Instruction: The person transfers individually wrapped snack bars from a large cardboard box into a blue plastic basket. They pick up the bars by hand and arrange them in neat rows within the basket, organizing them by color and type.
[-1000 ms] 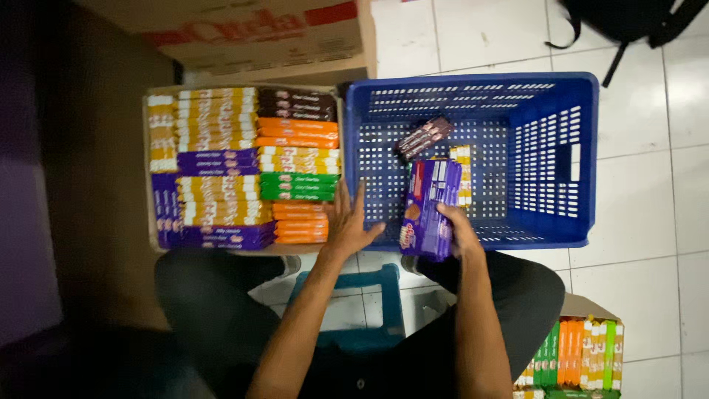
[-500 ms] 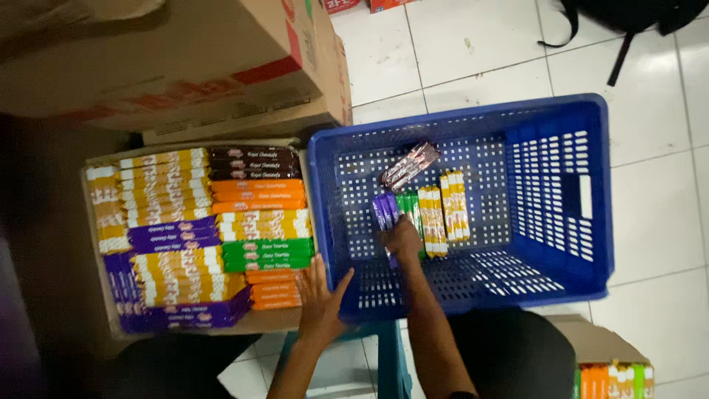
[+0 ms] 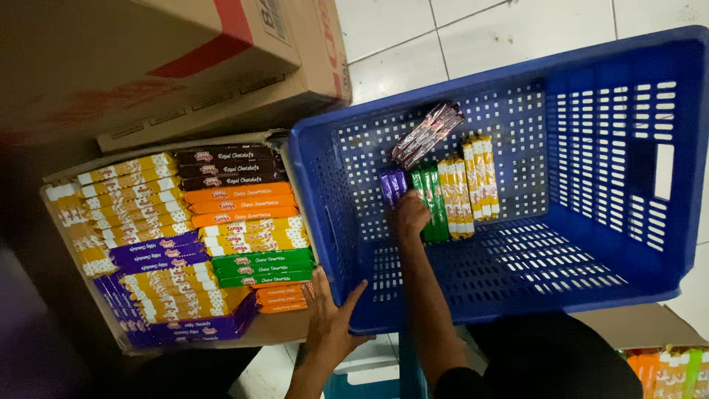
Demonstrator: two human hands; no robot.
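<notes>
- Two bare hands are working over a blue plastic crate (image 3: 517,295) and an open cardboard box (image 3: 74,244) of wafer packs sitting on a white tiled floor (image 3: 413,37)
- Right hand (image 3: 408,216) is reaching down into the crate, its fingers curling together on the purple packs (image 3: 392,185) lying on the crate floor; how firmly they are gripping cannot be told
- Purple packs are lying at the 9 o'clock end of a row, with green packs (image 3: 427,191) touching them and yellow packs (image 3: 469,181) running on toward 3 o'clock
- One dark brown pack (image 3: 428,133) is lying tilted at 12 o'clock from the row, just beside it
- Left hand (image 3: 330,319) is resting with fingers spread apart against the crate's near corner, at 7 o'clock from the right hand, holding nothing
- Stacked packs (image 3: 192,236) in brown, orange, yellow, green and purple are filling the cardboard box at 9 o'clock from the crate
- Several closed brown cartons (image 3: 185,59) are sitting at 12 o'clock from that box
</notes>
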